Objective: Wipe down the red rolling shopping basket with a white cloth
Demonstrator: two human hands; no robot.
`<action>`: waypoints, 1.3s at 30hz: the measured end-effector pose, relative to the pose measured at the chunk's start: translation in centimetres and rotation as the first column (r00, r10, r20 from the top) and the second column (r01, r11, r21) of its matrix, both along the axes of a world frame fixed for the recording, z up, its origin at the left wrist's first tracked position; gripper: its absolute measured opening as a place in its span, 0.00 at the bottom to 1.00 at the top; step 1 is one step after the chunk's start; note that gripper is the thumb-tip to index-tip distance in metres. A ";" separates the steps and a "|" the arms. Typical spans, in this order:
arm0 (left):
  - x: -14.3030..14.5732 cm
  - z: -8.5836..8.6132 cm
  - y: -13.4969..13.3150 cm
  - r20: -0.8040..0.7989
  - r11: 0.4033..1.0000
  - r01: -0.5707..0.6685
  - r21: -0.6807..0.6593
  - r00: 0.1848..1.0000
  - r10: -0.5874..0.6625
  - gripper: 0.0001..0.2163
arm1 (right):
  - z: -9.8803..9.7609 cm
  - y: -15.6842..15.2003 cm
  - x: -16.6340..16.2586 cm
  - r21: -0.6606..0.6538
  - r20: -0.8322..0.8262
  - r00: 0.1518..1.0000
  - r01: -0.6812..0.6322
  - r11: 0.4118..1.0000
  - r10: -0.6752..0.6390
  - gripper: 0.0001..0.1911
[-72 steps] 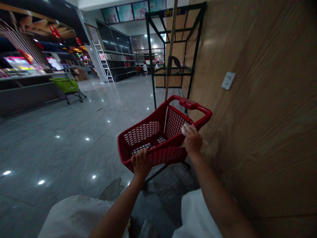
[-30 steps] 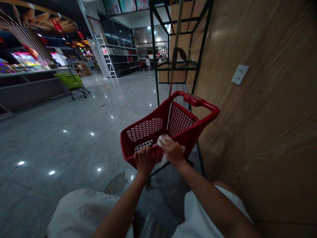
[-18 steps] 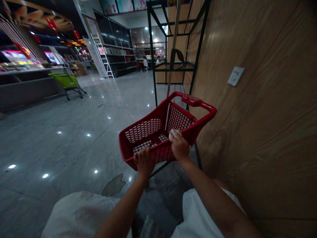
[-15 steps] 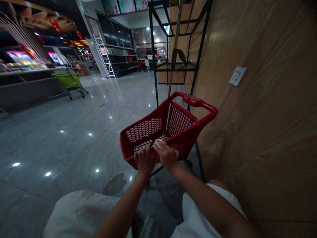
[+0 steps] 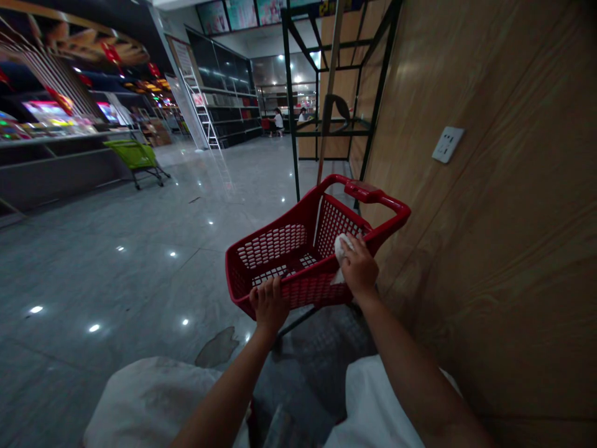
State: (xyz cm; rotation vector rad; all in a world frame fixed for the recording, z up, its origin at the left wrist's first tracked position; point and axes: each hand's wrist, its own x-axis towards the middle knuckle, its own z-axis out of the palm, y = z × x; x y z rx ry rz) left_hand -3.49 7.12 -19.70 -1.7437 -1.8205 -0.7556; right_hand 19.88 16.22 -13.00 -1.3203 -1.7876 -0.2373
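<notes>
Your left hand (image 5: 268,306) is gripping the near rim of the red cart (image 5: 298,261), fingers curled over it. Your right hand (image 5: 359,269) is pinching a white cloth (image 5: 342,247) against the rim's right side, close to the wooden wall (image 5: 489,218). The cart is sitting tilted; pressing too hard with the cloth could likely roll it or scrape it into the wall. No writing is readable; the far signs are too blurred.
</notes>
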 end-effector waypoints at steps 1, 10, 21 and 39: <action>0.1 0.0 0.0 0.004 1.000 -0.005 -0.006 1.000 0.005 0.22 | 0.0 0.1 0.1 0.017 -0.025 0.999 0.031 0.999 -0.030 0.27; 0.5 0.8 -0.5 0.058 0.997 0.011 -0.071 0.998 -0.007 0.19 | -4.1 -5.7 -11.1 -0.114 0.233 0.890 -0.376 0.920 0.392 0.23; -5.0 2.3 -2.5 0.033 0.993 0.039 -0.115 0.999 -0.035 0.25 | -0.8 -2.6 -3.6 -0.144 0.179 0.974 -0.116 0.983 0.141 0.24; -3.6 1.3 0.2 0.087 0.973 0.088 -0.212 0.994 -0.071 0.22 | -4.1 -6.8 -14.7 -0.225 0.272 0.794 -0.497 0.838 0.543 0.32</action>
